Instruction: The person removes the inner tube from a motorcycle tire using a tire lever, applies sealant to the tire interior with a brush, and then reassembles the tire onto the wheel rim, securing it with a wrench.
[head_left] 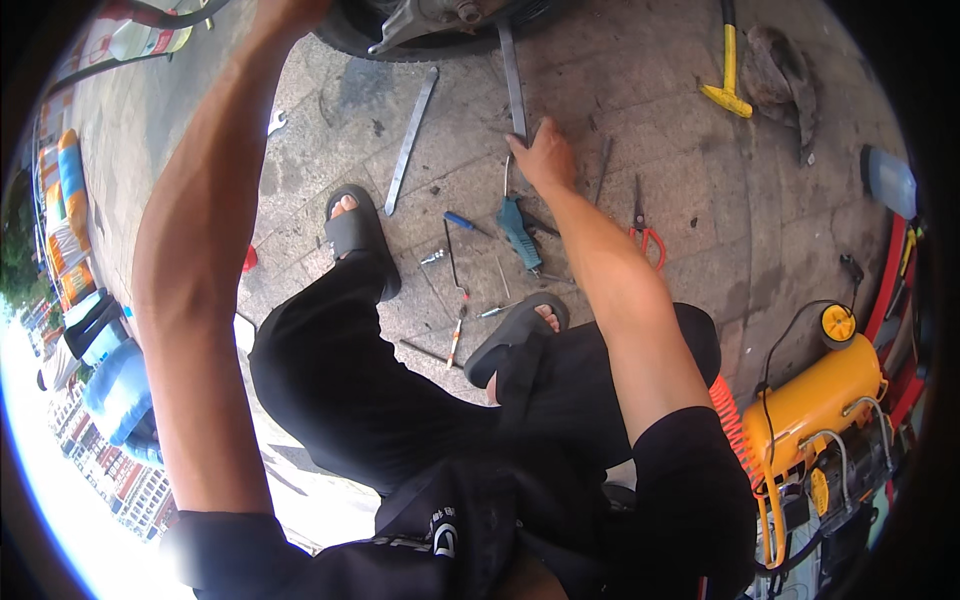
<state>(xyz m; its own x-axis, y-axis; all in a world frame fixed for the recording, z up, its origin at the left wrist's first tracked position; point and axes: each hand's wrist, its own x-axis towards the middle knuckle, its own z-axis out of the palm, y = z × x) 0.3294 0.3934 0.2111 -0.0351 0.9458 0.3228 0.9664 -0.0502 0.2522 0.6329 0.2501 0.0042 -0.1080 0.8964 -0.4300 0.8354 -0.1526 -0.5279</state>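
Observation:
My right hand [545, 156] is closed round the lower end of a flat steel tire lever [512, 80]. The lever's far end meets the edge of a black tire [345, 32] at the top, by a grey metal wheel part [420, 22]. My left hand [298, 12] reaches the top edge beside the tire; its fingers are out of sight. A second tire lever [411, 140] lies on the paving, left of the held one. Just below my right hand lies a teal air blow gun [518, 235] with a thin nozzle.
On the ground lie a blue-handled screwdriver [460, 220], red-handled scissors [650, 246] and a yellow hammer [728, 98] beside a dark rag [780, 80]. A yellow air compressor [815, 405] with a red coiled hose [735, 430] stands at right. My sandalled feet flank small tools.

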